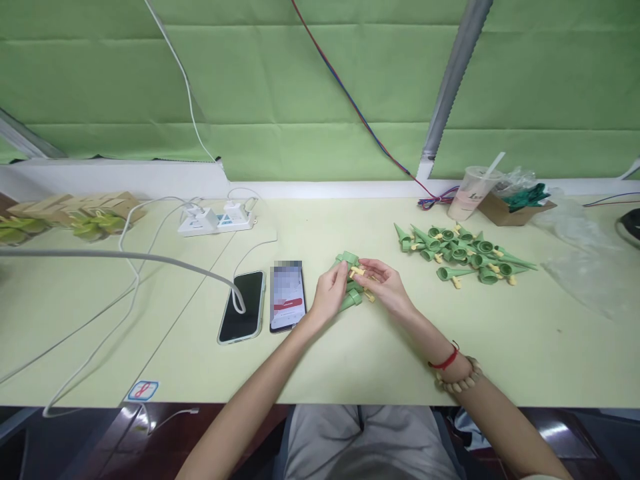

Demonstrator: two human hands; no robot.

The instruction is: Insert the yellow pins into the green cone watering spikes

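Green cones (pixel 350 293) — several — gripped by left hand (pixel 327 292), right hand (pixel 385 285); two phones (pixel 242 307)

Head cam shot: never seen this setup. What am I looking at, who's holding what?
There is no machine: a person wears one camera on the head, looking forward and down at their own bare hands over a pale green table. The left hand and right hand together hold a bunch of green cone pieces with yellow pegs. A pile of the same pieces lies to the right. Two phones, a power strip and a plastic cup also lie on the table.
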